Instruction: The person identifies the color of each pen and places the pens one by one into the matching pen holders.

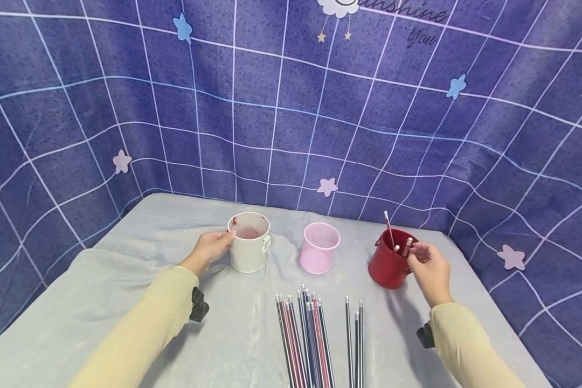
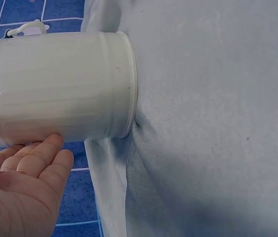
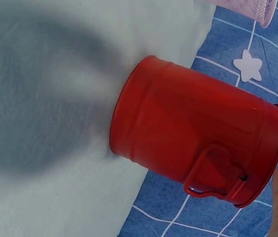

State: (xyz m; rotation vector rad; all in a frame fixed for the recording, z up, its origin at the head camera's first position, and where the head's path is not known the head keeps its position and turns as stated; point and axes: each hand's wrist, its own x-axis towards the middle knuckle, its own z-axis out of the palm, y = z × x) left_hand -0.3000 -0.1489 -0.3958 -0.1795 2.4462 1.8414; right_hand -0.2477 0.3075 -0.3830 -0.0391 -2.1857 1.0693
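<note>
A white metal bucket (image 1: 248,256) with a side handle stands at the left, and my left hand (image 1: 209,250) grips it at the rim. In the left wrist view the fingers (image 2: 40,158) lie along its outer wall; the thumb is out of that view. At the right, a red metal bucket (image 1: 388,267) holds several pencils (image 1: 389,226), eraser ends up. My right hand (image 1: 430,269) holds its right rim, fingertips close to one pencil. Only part of that hand appears in the right wrist view, at the rim of the red bucket (image 3: 193,128).
Between the buckets stands a pink mesh cup (image 1: 318,250). Several striped pencils (image 1: 305,334) lie in a bunch at the front middle, with 3 dark pencils (image 1: 356,345) to their right. Grey cloth (image 1: 102,302) covers the table, and a blue checked curtain (image 1: 271,97) hangs behind.
</note>
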